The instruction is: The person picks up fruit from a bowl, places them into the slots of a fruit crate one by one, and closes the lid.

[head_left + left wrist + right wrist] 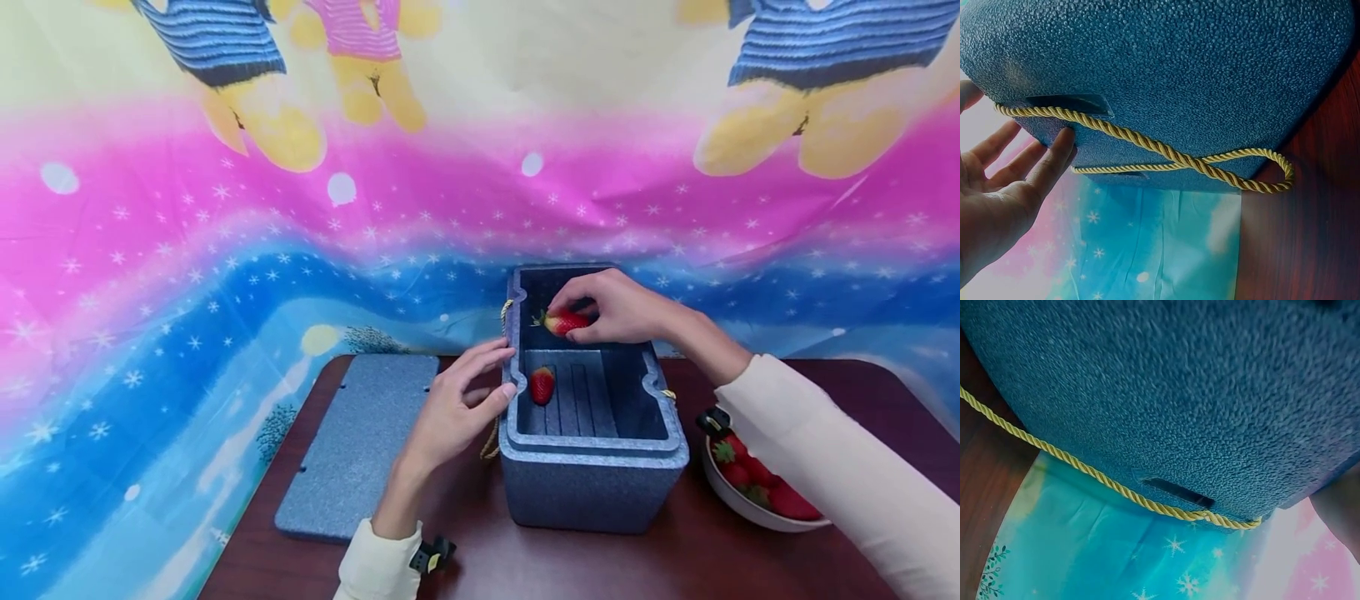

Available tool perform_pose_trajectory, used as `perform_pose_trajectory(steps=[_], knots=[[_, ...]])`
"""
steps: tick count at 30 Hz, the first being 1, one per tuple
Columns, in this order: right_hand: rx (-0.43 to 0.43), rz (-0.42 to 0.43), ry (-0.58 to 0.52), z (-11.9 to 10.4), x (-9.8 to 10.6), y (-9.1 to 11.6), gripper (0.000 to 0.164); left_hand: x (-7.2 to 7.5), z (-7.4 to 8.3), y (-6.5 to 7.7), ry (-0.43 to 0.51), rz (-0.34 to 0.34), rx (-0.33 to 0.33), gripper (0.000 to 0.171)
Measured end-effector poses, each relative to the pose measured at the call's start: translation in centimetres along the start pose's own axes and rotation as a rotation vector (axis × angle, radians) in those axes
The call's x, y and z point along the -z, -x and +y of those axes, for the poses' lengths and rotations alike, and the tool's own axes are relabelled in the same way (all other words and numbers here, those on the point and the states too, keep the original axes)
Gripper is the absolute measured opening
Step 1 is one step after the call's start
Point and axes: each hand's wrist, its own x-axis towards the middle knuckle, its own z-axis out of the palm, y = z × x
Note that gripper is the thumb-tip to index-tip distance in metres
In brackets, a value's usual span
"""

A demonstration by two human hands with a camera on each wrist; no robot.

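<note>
A blue-grey foam box (585, 492) stands uncovered on the table. Over its far half, my right hand (618, 310) pinches a strawberry (564, 323) between thumb and fingers, its leafy end toward the left. Another strawberry (542, 386) lies on the ridged box floor near the left wall. My left hand (465, 400) rests its straight fingers against the box's left rim; in the left wrist view its fingertips are at the wall beside a gold rope handle (1147, 147). The right wrist view shows the box's other side with its own gold rope (1097, 475).
A white bowl of strawberries (750, 508) sits right of the box, partly under the right sleeve. The flat foam lid (360, 450) lies on the dark wooden table (480, 550) to the left. A printed cloth (450, 192) hangs right behind the table.
</note>
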Motion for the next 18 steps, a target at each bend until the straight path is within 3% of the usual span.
perform_pose_trajectory(steps=[18], knots=[[-0.019,-0.141,0.161,1.5,-0.2,-3.5,0.031,0.0,-0.4,-0.1,0.016,-0.001,0.004,0.045]])
